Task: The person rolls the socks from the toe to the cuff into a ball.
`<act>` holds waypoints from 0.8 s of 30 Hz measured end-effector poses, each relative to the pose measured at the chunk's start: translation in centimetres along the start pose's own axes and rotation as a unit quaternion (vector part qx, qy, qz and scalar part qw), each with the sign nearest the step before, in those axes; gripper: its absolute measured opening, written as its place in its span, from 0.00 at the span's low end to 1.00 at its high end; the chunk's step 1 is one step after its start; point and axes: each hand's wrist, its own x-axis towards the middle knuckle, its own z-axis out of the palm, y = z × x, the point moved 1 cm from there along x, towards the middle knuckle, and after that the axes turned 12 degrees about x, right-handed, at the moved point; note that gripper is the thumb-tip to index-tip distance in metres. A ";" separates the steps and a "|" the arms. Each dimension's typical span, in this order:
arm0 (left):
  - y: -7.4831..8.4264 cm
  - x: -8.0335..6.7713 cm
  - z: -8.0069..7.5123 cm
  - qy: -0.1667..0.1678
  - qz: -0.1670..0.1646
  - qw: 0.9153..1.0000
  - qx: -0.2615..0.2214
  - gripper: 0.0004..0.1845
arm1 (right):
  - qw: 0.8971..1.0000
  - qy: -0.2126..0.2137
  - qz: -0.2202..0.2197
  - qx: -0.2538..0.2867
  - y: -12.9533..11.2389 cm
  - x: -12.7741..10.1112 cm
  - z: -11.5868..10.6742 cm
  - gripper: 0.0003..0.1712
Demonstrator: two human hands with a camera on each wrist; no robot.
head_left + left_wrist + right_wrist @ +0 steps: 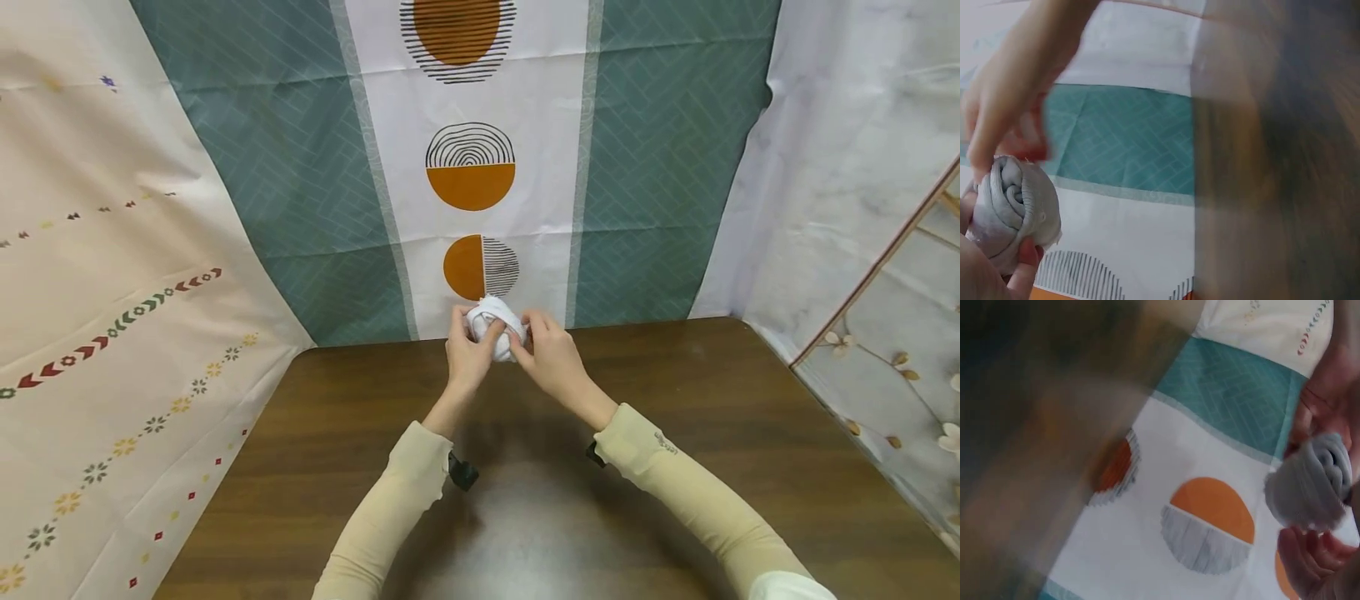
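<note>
**A:** What do we see in the middle?

**B:** We see a small white rolled-up cloth bundle (495,327). It is held up in the air, just above the far edge of the dark brown wooden bench (675,433).

**A:** Who holds the bundle?

**B:** Both hands do. Our left hand (468,358) is on the left side of the bundle, with its fingers curled round it. Our right hand (551,360) is on the right side of the bundle, and its fingers pinch the cloth there.

**A:** What does the bundle look like up close?

**B:** In the left wrist view we see the cloth bundle (1013,212) wound round and round like a snail. In the right wrist view the bundle (1310,484) sits between fingers above and below it.

**A:** What is behind the bundle?

**B:** A hanging cloth with green sides and a white stripe with orange half circles (471,185). Left of the bundle is a cream cloth with little flowers and arrows (112,333).

**A:** And the arms?

**B:** They wear long cream sleeves (397,508) over the bench.
</note>
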 end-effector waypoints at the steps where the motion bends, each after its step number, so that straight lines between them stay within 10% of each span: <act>1: 0.1 0.0 0.0 0.010 -0.003 1.000 0.000 0.22 | 1.000 0.004 0.023 0.000 0.0 -0.3 0.1 0.10; 7: 0.2 0.1 0.4 0.038 -0.053 0.997 -0.050 0.25 | 0.997 0.012 0.078 0.013 -0.4 -0.6 0.0 0.12; 14: -0.8 0.9 -0.3 -0.127 -0.179 0.962 -0.161 0.33 | 0.993 -0.056 0.092 0.043 0.8 0.5 -1.3 0.07; 19: -1.2 1.3 -1.3 -0.263 -0.170 0.947 -0.069 0.30 | 0.990 -0.093 0.090 0.063 1.9 0.5 -1.7 0.03; 24: -1.0 0.9 -1.3 -0.337 -0.044 0.932 0.124 0.30 | 0.988 -0.121 0.059 0.069 2.3 -0.1 -1.5 0.03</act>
